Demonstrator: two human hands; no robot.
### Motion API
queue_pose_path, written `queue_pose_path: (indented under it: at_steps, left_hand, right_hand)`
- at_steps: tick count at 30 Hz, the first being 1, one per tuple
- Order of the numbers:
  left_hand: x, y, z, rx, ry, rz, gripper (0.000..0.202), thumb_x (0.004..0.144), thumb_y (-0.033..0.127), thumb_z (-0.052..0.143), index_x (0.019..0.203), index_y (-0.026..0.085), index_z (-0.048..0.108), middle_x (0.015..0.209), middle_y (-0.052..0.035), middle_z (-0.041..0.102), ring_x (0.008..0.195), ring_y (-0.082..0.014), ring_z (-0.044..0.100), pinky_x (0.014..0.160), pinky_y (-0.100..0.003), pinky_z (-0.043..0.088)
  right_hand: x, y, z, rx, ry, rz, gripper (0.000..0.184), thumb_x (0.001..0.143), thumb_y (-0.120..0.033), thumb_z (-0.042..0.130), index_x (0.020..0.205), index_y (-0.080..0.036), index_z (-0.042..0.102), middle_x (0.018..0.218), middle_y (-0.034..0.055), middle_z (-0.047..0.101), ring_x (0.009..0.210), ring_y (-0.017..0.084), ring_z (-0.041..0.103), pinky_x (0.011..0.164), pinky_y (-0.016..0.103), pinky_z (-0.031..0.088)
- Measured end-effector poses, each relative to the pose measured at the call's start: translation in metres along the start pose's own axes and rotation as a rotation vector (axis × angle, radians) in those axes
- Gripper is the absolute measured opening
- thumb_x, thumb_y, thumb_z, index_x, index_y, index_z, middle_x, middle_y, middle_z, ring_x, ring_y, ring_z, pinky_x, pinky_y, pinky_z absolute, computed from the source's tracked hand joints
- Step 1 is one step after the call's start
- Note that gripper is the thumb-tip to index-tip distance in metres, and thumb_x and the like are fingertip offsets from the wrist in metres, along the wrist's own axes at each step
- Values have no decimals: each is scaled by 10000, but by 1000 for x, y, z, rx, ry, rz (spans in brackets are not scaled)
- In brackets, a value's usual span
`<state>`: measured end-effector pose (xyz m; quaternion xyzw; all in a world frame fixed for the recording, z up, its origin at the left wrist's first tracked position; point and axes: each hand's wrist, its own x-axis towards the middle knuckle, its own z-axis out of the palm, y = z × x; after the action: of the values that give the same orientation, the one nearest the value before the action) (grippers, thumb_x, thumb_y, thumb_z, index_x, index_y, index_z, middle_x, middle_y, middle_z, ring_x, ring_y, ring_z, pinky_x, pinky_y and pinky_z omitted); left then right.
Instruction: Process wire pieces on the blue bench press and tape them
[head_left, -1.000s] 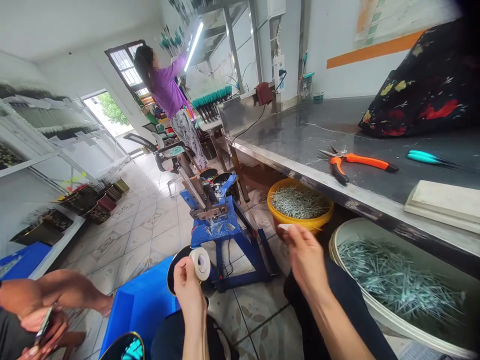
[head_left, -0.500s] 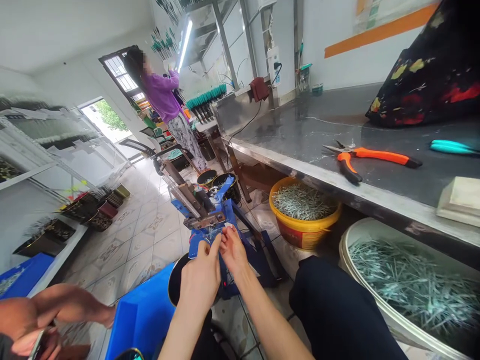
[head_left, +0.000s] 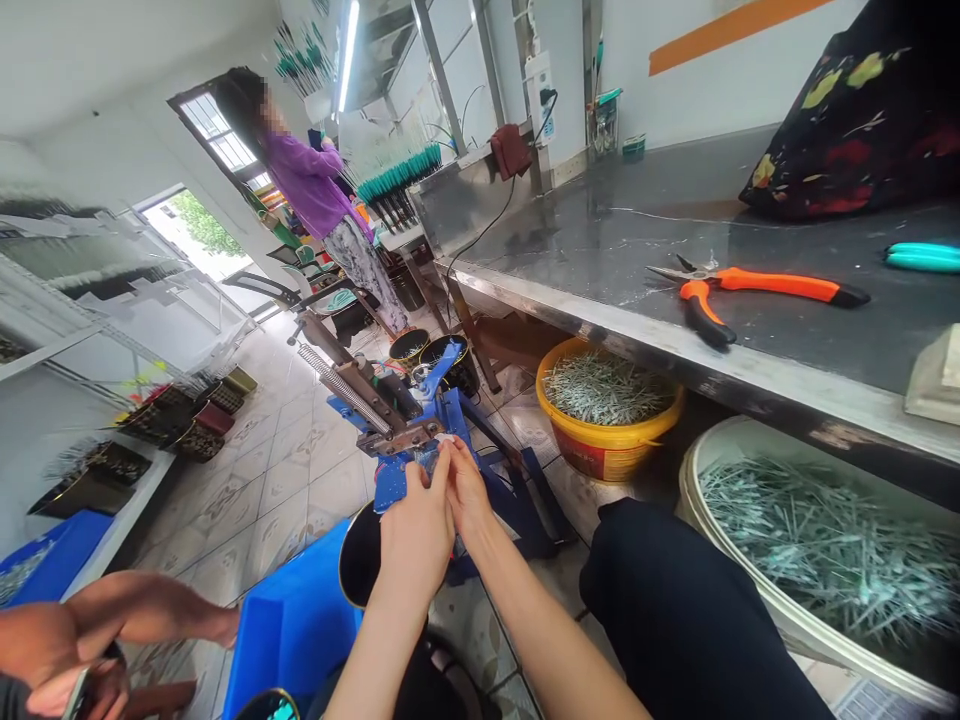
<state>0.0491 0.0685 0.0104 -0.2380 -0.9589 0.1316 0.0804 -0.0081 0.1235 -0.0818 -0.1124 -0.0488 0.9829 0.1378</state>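
Observation:
Close together at the front of a blue foot-or-hand press with a long coil spring (head_left: pixel 345 385) are both my hands. My left hand (head_left: pixel 420 525) is closed, its fingertips pinched beside those of the other hand. My right hand (head_left: pixel 469 492) is closed too, thumb and fingers pressed together just below the metal jaw (head_left: pixel 401 437) of the press. Whatever sits between the fingertips is too small to make out. Under my left wrist stands a dark round bin (head_left: pixel 354 565), next to a blue plastic tray (head_left: pixel 300 610).
On the dark workbench (head_left: pixel 555 240) to the right lie orange-handled pliers (head_left: pixel 776 285). Beneath it stand a yellow bucket (head_left: pixel 600 458) and a white tub (head_left: pixel 694 510), both full of thin pale pieces. A person in purple (head_left: pixel 307 185) stands behind; another person's leg (head_left: pixel 142 605) is at left.
My hands have drawn closer together, the left shifting right and the fingertips rising slightly towards the press jaw. The view has also tilted a little.

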Motion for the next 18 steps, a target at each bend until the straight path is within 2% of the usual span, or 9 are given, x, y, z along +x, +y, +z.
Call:
queue_pose_path:
  at_steps: [8,18]
  left_hand:
    - [3,2,4,-30,7,-39,484,877,312,278,1353,314,191,944,-66,443,479,-144,541,407,-285,411]
    - [10,1,6,-77,53,-64,503,878,311,282,1363,294,152,948,-70,447,538,-150,562,419,-264,394]
  right_hand:
    - [1,-1,1,12,-14,20,285,594,-214,726,802,-229,531,653,-85,582,509,66,500,482,192,419]
    - [4,-4,2,12,-27,11,253,616,-203,715,791,-217,533,658,-80,576,465,47,445,421,162,361]
